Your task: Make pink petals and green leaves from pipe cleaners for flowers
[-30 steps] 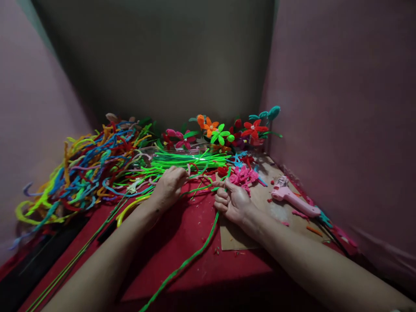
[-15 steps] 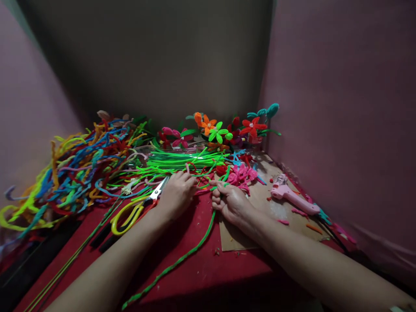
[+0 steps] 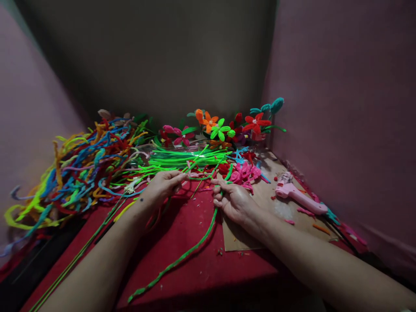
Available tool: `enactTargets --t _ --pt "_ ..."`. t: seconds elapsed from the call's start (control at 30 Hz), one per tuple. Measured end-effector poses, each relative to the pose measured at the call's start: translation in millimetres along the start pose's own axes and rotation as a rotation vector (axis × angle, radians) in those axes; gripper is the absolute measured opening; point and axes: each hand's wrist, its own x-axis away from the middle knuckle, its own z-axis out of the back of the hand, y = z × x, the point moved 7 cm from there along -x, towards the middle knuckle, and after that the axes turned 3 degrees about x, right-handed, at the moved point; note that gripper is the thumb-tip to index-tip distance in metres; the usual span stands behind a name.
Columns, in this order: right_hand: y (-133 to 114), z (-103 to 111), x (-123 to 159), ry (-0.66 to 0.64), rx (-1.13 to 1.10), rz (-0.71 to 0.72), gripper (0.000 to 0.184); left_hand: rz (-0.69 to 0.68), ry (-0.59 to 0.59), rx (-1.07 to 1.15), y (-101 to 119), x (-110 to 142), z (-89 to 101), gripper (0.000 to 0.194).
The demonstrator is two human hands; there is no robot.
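My right hand [image 3: 235, 203] is closed around a long green twisted pipe-cleaner stem [image 3: 195, 248], whose tail curves down toward the table's front edge; a short green end pokes up above my fingers. To its left, my left hand [image 3: 165, 184] is in a pinch, with thin pink and green pipe cleaners [image 3: 199, 177] at its fingertips, stretching toward my right hand. My left forearm covers most of the scissors; only part of a yellow handle [image 3: 126, 209] shows. Behind my hands lies a bundle of bright green pipe cleaners [image 3: 185, 159].
A tangled heap of coloured pipe cleaners [image 3: 81, 169] fills the left. Fuzzy flowers [image 3: 221, 129] stand along the back. On the right, a cardboard sheet [image 3: 242, 238] carries pink petal loops [image 3: 245, 174] and a pink glue gun [image 3: 300, 198]. Red cloth [image 3: 182, 277] covers the table.
My left hand has moved left and turned into a pinch, drawing pipe cleaners into view between the hands. The scissors are now mostly hidden. My right hand still holds the green stem.
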Motion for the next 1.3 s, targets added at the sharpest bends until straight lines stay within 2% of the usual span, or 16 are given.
enactTargets --t 0.13,0.3,0.37,0.43,0.57,0.67,0.77,0.87,0.97,1.13,1.3 --pt "2 -1 0 -0.026 -0.009 -0.018 0.015 -0.125 0.047 0.208 10 0 11.3 0.026" --pt "1 -3 4 -0.021 0.000 -0.036 0.016 -0.321 0.176 0.510 33 6 30.4 0.017" --pt "0 -5 6 -0.029 -0.006 -0.034 0.017 -0.346 0.169 0.575 40 9 30.2 0.017" --pt "-2 -8 8 -0.068 -0.022 -0.021 0.017 -0.259 0.075 0.503 40 11 18.1 0.019" --pt "-9 -16 7 -0.157 -0.049 0.050 0.021 -0.021 -0.190 0.159 25 18 -23.4 0.025" --pt "-18 -18 6 -0.143 -0.086 0.167 0.020 0.021 -0.288 0.017 16 23 -47.9 0.031" --pt "-25 -20 6 -0.138 -0.118 0.243 0.017 -0.003 -0.335 -0.050 11 25 -63.8 0.034" --pt "-29 -21 5 -0.136 -0.126 0.269 0.018 0.003 -0.375 -0.055 7 27 -73.0 0.035" --pt "-32 -19 5 -0.127 -0.126 0.294 0.018 0.075 -0.431 -0.007 2 31 -79.7 0.036" --pt "-34 -18 7 -0.092 -0.134 0.270 0.019 0.152 -0.541 0.148 4 42 -90.4 0.036" --pt "-39 -18 7 -0.110 -0.144 0.253 0.026 0.194 -0.648 0.186 3 49 -98.0 0.034"
